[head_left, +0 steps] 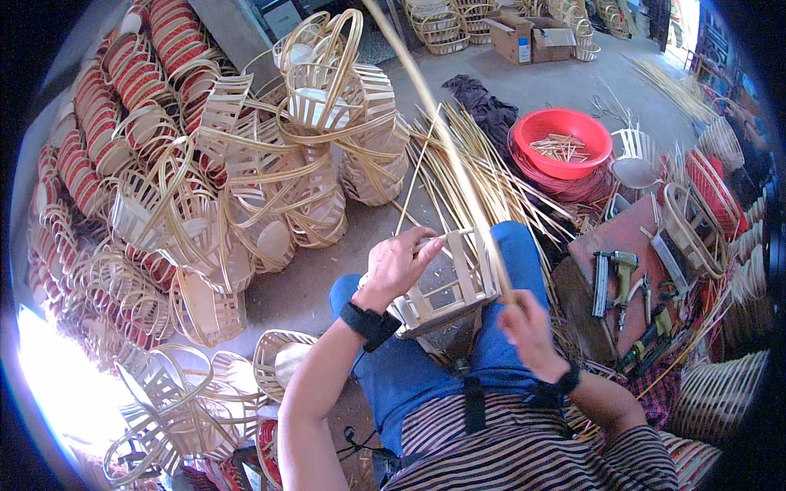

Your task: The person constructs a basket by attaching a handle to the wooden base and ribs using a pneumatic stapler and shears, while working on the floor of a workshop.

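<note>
My left hand (399, 266) grips the upper left edge of a pale, slatted wooden basket frame (454, 286) resting tilted across my blue-clad thighs. My right hand (526, 329), to the right and below the frame, is closed on a long pale cane strip (449, 142), which rises past the frame's right side and out of the top of the picture. Loose cane strips (426, 176) lie on the floor beyond my knees.
Woven baskets (315, 180) and red-striped stacks (102, 123) crowd the left. Ahead are a red basin (593, 150) of short sticks, dark cloth (479, 102) and cardboard boxes (509, 42). A board (637, 315) with a nail gun (618, 266) and pliers lies right, beside more baskets.
</note>
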### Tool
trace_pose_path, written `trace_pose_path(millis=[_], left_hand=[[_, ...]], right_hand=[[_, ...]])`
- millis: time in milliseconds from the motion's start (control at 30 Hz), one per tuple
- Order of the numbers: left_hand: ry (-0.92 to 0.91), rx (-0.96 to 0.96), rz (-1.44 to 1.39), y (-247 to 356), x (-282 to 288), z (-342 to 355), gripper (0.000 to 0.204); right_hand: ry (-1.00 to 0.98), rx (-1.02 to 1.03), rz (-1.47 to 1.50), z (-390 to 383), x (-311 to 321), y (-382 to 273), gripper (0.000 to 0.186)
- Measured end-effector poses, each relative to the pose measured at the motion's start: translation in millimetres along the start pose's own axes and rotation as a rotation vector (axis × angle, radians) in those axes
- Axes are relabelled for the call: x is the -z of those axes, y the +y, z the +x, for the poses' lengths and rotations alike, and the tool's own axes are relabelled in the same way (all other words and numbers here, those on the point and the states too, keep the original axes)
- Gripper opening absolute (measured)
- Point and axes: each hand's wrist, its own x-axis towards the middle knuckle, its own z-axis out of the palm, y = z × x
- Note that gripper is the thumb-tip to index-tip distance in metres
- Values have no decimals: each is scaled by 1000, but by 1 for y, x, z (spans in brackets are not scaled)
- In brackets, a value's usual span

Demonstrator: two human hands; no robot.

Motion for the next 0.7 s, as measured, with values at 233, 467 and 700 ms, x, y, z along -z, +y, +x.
trace_pose_path(millis=[233, 467, 700], left_hand=[[94, -27, 14, -5, -3, -9, 28], [127, -51, 33, -9, -9, -12, 22], [89, -52, -11, 1, -13, -25, 20]], right_hand=[[286, 14, -562, -28, 105, 20, 17], [218, 198, -691, 26, 102, 22, 17], [199, 418, -551, 151, 72, -13, 23]])
